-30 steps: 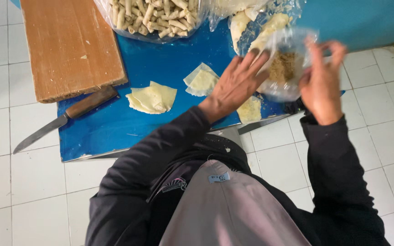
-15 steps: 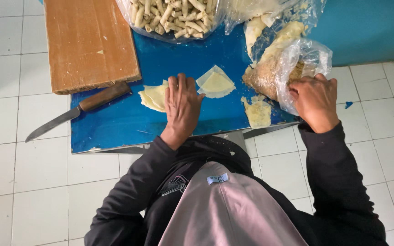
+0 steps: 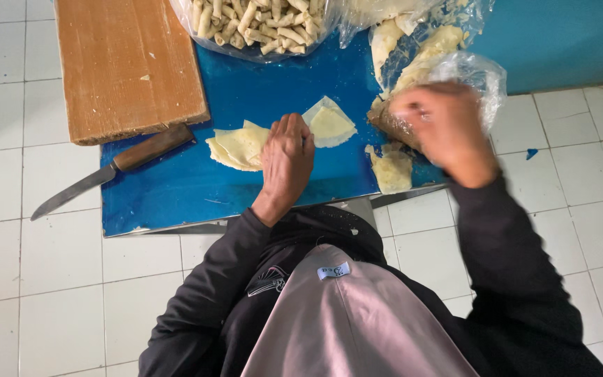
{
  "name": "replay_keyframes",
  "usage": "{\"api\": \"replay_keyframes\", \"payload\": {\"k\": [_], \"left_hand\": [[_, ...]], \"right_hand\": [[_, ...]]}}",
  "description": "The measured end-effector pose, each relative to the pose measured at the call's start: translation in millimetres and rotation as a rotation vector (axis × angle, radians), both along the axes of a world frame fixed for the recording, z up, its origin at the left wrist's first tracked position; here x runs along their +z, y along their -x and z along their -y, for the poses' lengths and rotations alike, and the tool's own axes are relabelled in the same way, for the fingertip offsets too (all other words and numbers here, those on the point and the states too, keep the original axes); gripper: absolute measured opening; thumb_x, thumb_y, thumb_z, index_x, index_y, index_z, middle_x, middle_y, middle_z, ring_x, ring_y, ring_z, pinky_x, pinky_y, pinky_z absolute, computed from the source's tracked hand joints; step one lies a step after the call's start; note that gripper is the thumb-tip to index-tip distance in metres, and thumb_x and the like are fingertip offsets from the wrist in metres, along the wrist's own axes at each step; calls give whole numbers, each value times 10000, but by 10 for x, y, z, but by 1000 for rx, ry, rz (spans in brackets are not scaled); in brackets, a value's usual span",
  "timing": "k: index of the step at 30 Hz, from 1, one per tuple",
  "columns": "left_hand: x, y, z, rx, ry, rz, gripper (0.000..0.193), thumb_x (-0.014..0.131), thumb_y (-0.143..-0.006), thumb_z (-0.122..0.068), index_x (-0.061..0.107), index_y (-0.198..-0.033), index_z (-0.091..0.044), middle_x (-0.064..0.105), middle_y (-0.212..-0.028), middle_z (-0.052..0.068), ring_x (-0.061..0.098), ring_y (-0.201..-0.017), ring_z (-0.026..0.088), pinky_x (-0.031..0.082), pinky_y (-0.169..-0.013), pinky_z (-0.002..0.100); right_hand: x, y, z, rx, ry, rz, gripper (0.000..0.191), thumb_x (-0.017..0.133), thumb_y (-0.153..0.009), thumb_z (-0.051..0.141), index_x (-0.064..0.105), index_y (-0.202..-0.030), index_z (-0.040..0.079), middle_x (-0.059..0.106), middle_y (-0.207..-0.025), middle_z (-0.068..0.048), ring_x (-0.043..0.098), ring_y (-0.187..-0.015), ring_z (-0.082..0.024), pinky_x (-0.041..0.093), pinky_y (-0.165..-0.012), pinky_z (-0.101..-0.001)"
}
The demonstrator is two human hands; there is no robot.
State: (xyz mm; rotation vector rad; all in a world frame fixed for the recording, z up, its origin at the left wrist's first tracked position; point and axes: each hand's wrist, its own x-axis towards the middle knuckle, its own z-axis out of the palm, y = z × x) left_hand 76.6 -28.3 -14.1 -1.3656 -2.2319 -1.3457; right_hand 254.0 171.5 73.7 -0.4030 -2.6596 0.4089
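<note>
- Left hand (image 3: 287,159) lies flat, fingers together, on the pale wrappers (image 3: 239,146) on the blue table (image 3: 176,195).
- Right hand (image 3: 441,129), blurred, grips the filling bag (image 3: 469,73) right of the wrappers.
- Knife (image 3: 109,174) lies left of the wrappers.

A home food-prep spot: white tiled floor (image 3: 22,279), low blue board (image 3: 246,91), bagged rolls (image 3: 259,21).

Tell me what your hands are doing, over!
Left hand flat on pale yellow folded wrapper stack. Right hand, blurred, at clear plastic filling bag. Wooden-handled knife lies apart.
</note>
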Motion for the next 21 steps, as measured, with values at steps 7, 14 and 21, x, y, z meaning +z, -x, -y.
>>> {"api": "replay_keyframes", "payload": {"k": [7, 14, 21], "left_hand": [[2, -21, -75, -109, -121, 196, 172, 658, -899, 27, 494, -927, -16, 587, -895, 159, 589, -751, 386, 445, -623, 475], [66, 5, -67, -238, -116, 257, 287, 691, -837, 89, 506, -1022, -29, 601, -971, 145, 641, -793, 332, 508, -673, 428], [128, -3, 91, -229, 26, 178, 514, 759, -794, 86, 508, -1228, -30, 585, -1075, 162, 617, -940, 345, 496, -773, 455]], "right_hand": [[-645, 739, 414, 250, -131, -22, 119, 760, -920, 157, 761, -1008, 78, 726, -1000, -39, 606, -962, -259, 443, -827, -434], [-648, 533, 318, 304, -48, -39, 318, 663, -884, -9, 752, -1162, 116, 649, -1174, -43, 540, -1080, -280, 439, -898, -383], [-572, 236, 504, 133, -359, 180, 692, 585, -876, -35, 593, -1505, 254, 522, -1259, -43, 462, -1043, -287, 393, -858, -448]]}}
